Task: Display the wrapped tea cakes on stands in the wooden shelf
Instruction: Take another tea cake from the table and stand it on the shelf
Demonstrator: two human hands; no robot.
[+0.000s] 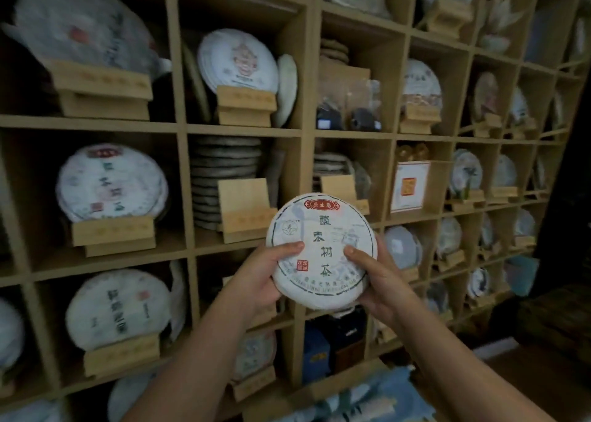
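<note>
A round tea cake (321, 230) in white paper with dark characters and a red label is held upright in front of the wooden shelf (243, 130). My left hand (259, 277) grips its lower left edge, thumb across the face. My right hand (377, 281) grips its lower right edge, thumb on the front. Just behind the cake, an empty wooden stand (244, 209) sits in the middle compartment before a stack of unwrapped cakes (224, 162). A second empty stand (340, 190) is in the compartment to its right.
Many compartments hold wrapped cakes on stands, such as one at the left (112, 185) and one above (238, 60). A white card with a red seal (409, 186) stands to the right. Dark boxes (339, 338) fill a lower compartment. Blue cloth (377, 399) lies below.
</note>
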